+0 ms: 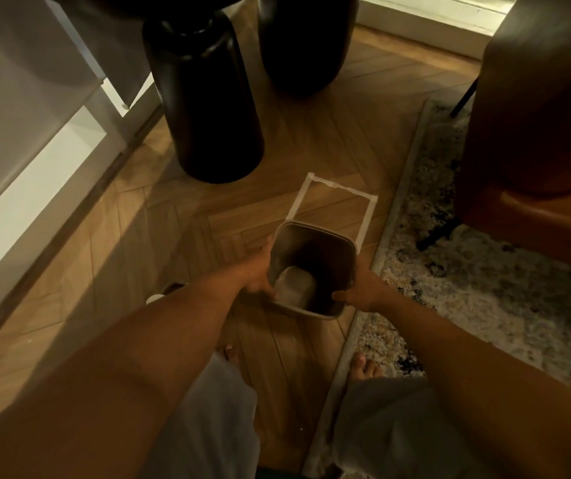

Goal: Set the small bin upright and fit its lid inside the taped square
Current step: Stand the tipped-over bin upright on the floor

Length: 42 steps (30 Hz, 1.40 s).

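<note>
A small grey bin (pixel 325 243) with a squarish open mouth faces up toward me, and I hold it above the wooden floor with both hands. My left hand (pixel 259 271) grips its left wall. My right hand (pixel 360 288) grips the near right rim. The bin hangs over the near edge of a square of white tape (pixel 329 205) on the floor, hiding that edge. A pale object lies inside the bin at its bottom (pixel 291 285); I cannot tell what it is. No separate lid is clearly visible.
Two tall black rounded vessels (pixel 208 98) (pixel 304 39) stand on the floor beyond the tape. A speckled rug (pixel 467 271) lies to the right, with a brown leather chair (pixel 536 115) on it. White furniture (pixel 35 150) runs along the left. My bare feet (pixel 363 368) are below.
</note>
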### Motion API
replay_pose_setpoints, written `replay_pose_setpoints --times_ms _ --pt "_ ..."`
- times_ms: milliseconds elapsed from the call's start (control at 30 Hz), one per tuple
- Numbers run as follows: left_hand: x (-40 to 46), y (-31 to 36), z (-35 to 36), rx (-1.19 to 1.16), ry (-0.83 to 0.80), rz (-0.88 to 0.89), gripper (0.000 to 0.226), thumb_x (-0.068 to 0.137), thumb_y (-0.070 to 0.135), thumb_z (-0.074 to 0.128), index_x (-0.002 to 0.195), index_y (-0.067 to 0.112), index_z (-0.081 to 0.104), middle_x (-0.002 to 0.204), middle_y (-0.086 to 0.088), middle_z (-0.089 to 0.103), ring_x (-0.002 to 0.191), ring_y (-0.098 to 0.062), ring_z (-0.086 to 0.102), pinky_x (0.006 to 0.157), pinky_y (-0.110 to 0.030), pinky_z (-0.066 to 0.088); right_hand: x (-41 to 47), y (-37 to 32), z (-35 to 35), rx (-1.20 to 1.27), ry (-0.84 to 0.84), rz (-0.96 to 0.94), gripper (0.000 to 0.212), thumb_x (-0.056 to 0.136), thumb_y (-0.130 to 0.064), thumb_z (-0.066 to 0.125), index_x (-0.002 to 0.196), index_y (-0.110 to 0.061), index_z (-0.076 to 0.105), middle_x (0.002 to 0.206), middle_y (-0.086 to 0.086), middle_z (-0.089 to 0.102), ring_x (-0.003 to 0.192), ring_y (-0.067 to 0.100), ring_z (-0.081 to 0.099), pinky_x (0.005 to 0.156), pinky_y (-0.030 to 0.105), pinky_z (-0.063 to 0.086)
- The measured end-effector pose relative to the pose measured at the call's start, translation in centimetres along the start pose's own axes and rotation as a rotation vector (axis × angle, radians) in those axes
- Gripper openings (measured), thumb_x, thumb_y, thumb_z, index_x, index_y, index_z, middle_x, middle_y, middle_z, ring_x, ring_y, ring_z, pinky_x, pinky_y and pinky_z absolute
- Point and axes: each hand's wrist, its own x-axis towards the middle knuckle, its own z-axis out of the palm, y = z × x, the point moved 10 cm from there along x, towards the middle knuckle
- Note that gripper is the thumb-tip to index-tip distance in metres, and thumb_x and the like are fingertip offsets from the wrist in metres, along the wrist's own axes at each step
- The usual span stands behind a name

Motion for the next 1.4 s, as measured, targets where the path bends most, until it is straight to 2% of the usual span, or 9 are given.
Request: replay_pose_setpoints --times_ms 267,400,700,833,967,1033,1167,1267,1400 --pt "0.2 2.1 0.0 -0.053 0.02 0.124 0.148 0.055 0.028 0.095 0.153 0.032 -0.016 0.159 -0.011 0.026 0.144 -0.029 0.028 0.108 -0.031 0.028 -0.1 0.5 -0.7 -0.1 -0.004 -0.008 0.124 0.06 -0.022 0.095 0.156 -0.014 0.017 0.154 0.009 0.025 0.138 0.028 0.037 0.11 0.041 0.041" --pt "0.5 2.2 -0.1 -0.069 0.003 0.105 0.144 0.059 0.026 0.094 0.155 0.03 -0.012 0.161 -0.011 0.024 0.145 -0.031 0.027 0.115 -0.043 0.03 -0.2 1.1 -0.9 -0.131 0.02 0.031 0.131 0.055 -0.021 0.096 0.156 -0.014 0.012 0.152 0.007 0.027 0.133 0.026 0.042 0.101 0.038 0.048" --pt "0.3 2.0 0.0 -0.088 0.002 0.14 0.135 0.056 0.017 0.092 0.155 0.037 0.001 0.15 -0.005 0.041 0.138 -0.026 0.038 0.11 -0.039 0.036 -0.4 -0.5 -0.8 -0.172 0.013 -0.048 0.113 0.066 -0.024 0.092 0.155 -0.016 0.023 0.153 0.011 0.025 0.138 0.029 0.036 0.111 0.045 0.04" --pt "0.3 1.5 -0.1 -0.05 0.002 0.099 0.134 0.057 0.02 0.093 0.157 0.031 0.003 0.15 -0.007 0.042 0.136 -0.027 0.041 0.109 -0.045 0.039 -0.1 -0.8 -0.6 -0.221 -0.061 -0.053 0.101 0.074 -0.019 0.087 0.154 -0.014 0.026 0.153 0.012 0.027 0.139 0.029 0.036 0.103 0.03 0.036" --pt "-0.2 0.3 0.1 -0.224 -0.071 0.026 0.1 0.066 0.03 0.089 0.148 0.031 0.032 0.142 0.0 0.051 0.129 -0.019 0.048 0.092 -0.028 0.039 0.5 -0.6 -1.0 -0.328 -0.119 0.057 0.085 0.083 -0.023 0.079 0.153 -0.015 0.033 0.149 0.01 0.039 0.131 0.027 0.047 0.096 0.029 0.044" --pt "-0.7 -1.3 -0.3 -0.309 -0.1 -0.056 0.081 0.074 0.039 0.082 0.143 0.027 0.042 0.141 -0.001 0.053 0.132 -0.024 0.049 0.097 -0.03 0.04 1.0 -1.7 -1.9 -0.368 -0.079 0.092 0.076 0.085 -0.028 0.075 0.151 -0.016 0.038 0.145 0.011 0.047 0.126 0.026 0.052 0.096 0.036 0.049" --pt "-2.7 -6.1 -3.7 -0.328 0.05 -0.234 0.079 0.087 0.053 0.065 0.151 0.015 0.036 0.15 -0.009 0.044 0.134 -0.028 0.045 0.108 -0.041 0.037 1.8 -7.6 -3.4 -0.201 0.136 -0.011 0.05 0.088 -0.035 0.071 0.133 -0.02 0.057 0.121 0.005 0.066 0.104 0.02 0.063 0.084 0.035 0.052" --pt "-4.9 -10.1 -5.7 -0.335 0.139 -0.289 0.068 0.091 0.055 0.058 0.143 0.013 0.047 0.143 -0.011 0.051 0.118 -0.023 0.054 0.09 -0.028 0.041 2.6 -11.9 -1.4 -0.13 0.113 -0.079 0.054 0.092 -0.04 0.066 0.141 -0.025 0.051 0.123 0.0 0.064 0.108 0.019 0.061 0.089 0.037 0.052" --pt "-8.1 -15.8 -6.8 -0.32 0.232 -0.37 0.066 0.092 0.058 0.054 0.139 0.012 0.052 0.142 -0.009 0.051 0.125 -0.029 0.051 0.103 -0.038 0.041 3.9 -16.4 3.2 -0.083 0.034 -0.175 0.051 0.096 -0.031 0.063 0.144 -0.02 0.049 0.128 0.007 0.065 0.108 0.018 0.063 0.086 0.029 0.052"
